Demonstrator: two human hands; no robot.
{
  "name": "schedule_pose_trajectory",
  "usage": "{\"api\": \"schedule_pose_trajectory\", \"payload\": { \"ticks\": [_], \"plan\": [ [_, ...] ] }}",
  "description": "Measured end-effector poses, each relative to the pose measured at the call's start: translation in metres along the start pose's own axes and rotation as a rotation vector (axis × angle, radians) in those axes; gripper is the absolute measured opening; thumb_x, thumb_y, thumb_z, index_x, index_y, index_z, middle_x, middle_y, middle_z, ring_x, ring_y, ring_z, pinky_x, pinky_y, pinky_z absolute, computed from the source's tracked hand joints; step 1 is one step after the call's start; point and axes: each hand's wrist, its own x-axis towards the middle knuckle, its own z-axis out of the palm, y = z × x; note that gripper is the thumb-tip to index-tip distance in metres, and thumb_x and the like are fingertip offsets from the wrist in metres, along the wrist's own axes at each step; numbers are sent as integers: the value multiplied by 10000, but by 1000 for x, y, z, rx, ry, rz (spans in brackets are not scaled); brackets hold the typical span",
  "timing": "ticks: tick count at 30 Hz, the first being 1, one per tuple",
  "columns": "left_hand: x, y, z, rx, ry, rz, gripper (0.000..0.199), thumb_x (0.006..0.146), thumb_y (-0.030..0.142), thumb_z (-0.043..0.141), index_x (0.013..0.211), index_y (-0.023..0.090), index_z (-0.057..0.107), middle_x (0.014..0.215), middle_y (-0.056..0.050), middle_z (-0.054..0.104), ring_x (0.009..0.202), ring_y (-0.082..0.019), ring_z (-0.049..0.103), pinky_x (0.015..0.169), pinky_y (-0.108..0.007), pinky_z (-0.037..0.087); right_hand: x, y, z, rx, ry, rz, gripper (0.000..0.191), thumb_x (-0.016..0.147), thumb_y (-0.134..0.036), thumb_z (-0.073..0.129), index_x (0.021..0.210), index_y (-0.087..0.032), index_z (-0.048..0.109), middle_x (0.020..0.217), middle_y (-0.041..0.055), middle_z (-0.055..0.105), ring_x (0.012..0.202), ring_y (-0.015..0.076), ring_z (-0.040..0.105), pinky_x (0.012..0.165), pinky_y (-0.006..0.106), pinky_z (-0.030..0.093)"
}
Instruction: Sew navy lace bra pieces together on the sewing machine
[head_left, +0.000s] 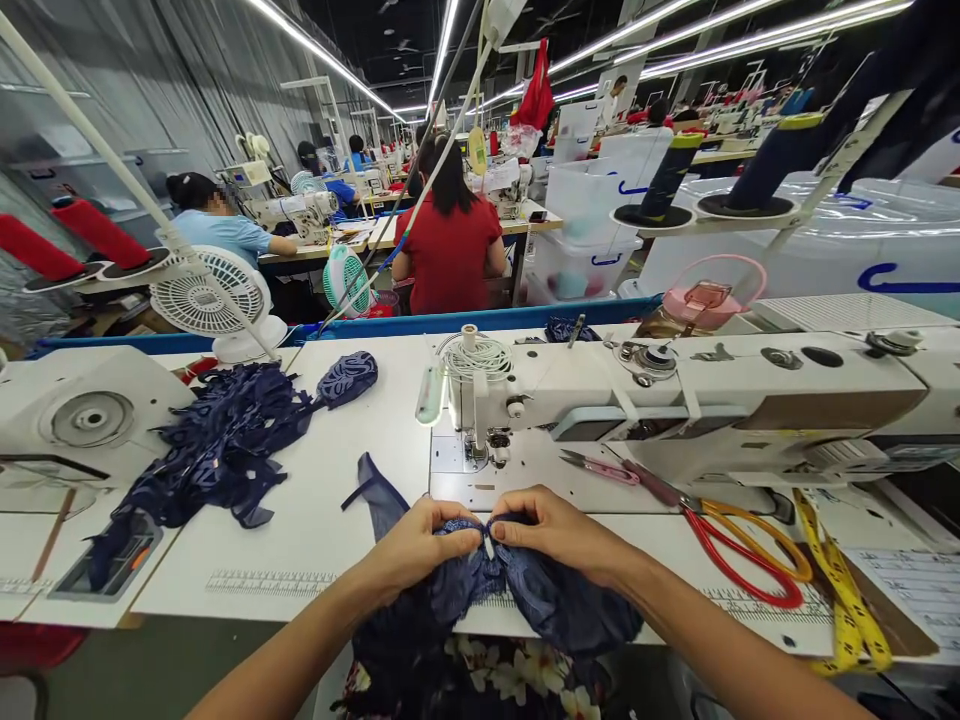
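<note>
A navy lace garment point(570, 598) hangs over the front edge of the white table, just in front of the sewing machine's needle area point(480, 450). On its left side, my left hand point(431, 545) pinches the upper edge between thumb and fingers. My right hand point(547, 530) pinches the same edge from the right, its fingertips almost touching those of my left hand. Between the two thumbs a small white piece point(490, 546) shows on the fabric. A sheer navy strip point(381, 495) sticks out beyond my left hand onto the table.
A navy fabric heap point(232, 430) lies at left, near another machine head point(90, 420). Red-handled scissors point(720, 560), small snips point(600, 467) and a yellow measuring tape point(840, 590) are at right. Beyond the table sits a person in red point(450, 250).
</note>
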Motion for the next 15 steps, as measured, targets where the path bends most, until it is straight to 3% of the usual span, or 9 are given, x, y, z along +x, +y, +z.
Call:
{"api": "schedule_pose_trajectory", "payload": {
  "ticks": [15],
  "plan": [
    [5, -3, 12, -338, 39, -107, 336, 646, 413, 802, 754, 130, 655, 680, 6, 553, 607, -96, 462, 603, -213, 352, -3, 4, -2, 55, 3, -22, 322, 789, -466, 680, 783, -148, 625, 703, -32, 474, 709, 124, 391, 645, 245, 291]
  ]
}}
